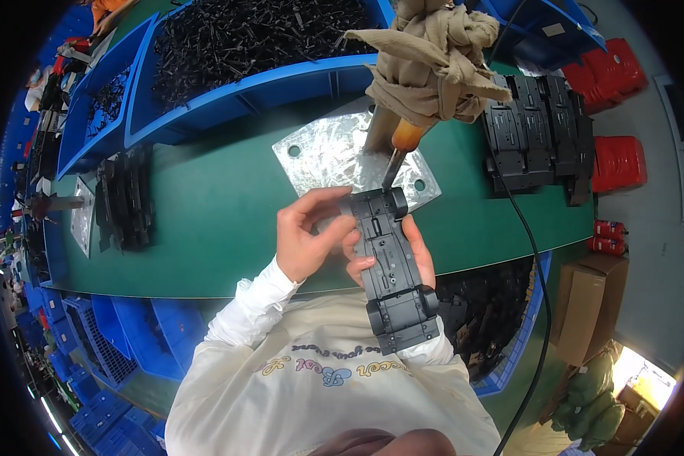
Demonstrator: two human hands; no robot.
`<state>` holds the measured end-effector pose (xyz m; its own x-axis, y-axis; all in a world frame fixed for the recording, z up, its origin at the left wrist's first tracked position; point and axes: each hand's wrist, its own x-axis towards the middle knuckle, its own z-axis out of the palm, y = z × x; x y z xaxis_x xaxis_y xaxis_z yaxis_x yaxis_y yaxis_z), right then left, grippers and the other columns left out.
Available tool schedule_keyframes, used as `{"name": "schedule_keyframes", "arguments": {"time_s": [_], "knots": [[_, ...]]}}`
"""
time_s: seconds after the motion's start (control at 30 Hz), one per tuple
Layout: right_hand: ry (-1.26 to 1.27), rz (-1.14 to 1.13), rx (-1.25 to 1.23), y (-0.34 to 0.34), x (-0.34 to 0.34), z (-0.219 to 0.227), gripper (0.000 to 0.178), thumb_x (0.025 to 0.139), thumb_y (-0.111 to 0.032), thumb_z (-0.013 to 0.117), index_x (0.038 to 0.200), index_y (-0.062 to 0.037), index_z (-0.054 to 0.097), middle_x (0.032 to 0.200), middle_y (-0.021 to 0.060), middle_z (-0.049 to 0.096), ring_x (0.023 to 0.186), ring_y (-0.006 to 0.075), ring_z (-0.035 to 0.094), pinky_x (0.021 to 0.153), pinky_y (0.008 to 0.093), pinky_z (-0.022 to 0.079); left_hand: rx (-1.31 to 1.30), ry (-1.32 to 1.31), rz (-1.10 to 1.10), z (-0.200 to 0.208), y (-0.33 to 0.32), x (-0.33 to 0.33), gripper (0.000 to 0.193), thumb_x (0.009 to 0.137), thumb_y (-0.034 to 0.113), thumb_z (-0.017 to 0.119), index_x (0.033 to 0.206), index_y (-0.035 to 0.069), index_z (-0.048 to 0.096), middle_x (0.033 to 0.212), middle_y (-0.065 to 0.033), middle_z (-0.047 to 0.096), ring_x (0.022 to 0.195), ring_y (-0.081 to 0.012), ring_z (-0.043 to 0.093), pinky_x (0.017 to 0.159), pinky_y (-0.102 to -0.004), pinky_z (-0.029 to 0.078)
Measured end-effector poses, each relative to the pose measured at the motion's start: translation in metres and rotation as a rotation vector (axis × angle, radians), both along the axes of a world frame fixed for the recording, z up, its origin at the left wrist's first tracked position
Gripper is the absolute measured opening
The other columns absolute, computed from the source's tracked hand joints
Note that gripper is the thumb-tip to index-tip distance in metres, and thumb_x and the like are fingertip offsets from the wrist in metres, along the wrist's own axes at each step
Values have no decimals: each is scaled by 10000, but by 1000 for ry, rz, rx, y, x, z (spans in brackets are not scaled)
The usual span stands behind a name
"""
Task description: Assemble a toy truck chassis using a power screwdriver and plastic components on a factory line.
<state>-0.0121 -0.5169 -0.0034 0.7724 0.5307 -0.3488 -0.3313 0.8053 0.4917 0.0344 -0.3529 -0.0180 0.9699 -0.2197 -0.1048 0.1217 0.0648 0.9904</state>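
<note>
A black plastic toy car chassis (391,262) is held lengthwise in front of my chest, its studded face turned up. My right hand (420,251) grips it from beneath, with the thumb along the right edge and fingertips showing at the left edge. At the far left corner of the chassis, my left hand (305,235) has its index finger and thumb closed against the edge; whether a small part sits between them is hidden. Just past the far end points the metal tip of an orange-handled tool (407,137), resembling a soldering iron, fixed below a beige cloth wrap (437,68).
A metal plate (319,148) with holes lies on the green table (228,228). Blue bins (251,106) of small black parts line the back. Black chassis stacks stand left (125,201) and right (536,137). A black cable (536,251) hangs down at right.
</note>
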Motion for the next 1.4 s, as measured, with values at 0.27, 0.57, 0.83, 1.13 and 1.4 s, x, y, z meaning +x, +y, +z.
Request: {"name": "schedule_keyframes", "arguments": {"time_s": [0.27,0.57,0.83,1.13,1.4], "knots": [[-31,-17,22,0,0,-1,533,1002,-424,447,1383,-51,440,1288,173,525,1117,333,511,773,385,457,-5,1,14,2,-2,0,353,861,-30,621,1210,-68,595,1070,-88,646,886,-99,601,814,-252,502],[-41,-24,15,0,1,1,543,1003,-423,442,1386,-39,430,1286,181,525,1117,332,517,774,383,461,3,-1,35,2,-3,1,348,858,-30,623,1204,-68,602,1020,-78,649,855,-91,599,789,-243,504],[-45,-25,13,0,1,2,547,1005,-426,435,1386,-33,428,1275,187,529,1117,333,522,777,382,462,-1,-7,33,3,-3,2,344,858,-32,621,1200,-67,605,1000,-79,651,840,-91,600,781,-242,505],[-43,-23,18,0,1,1,549,1004,-426,440,1387,-32,427,1277,189,528,1116,332,525,776,385,460,-6,-5,33,1,-3,1,344,858,-34,622,1200,-70,604,1039,-86,652,854,-94,600,787,-243,505],[-40,-21,13,0,1,2,552,1003,-428,441,1387,-32,426,1275,187,530,1112,330,526,777,385,461,1,-18,37,2,-3,2,343,858,-34,621,1199,-70,606,1002,-78,650,833,-88,594,773,-238,501]]}}
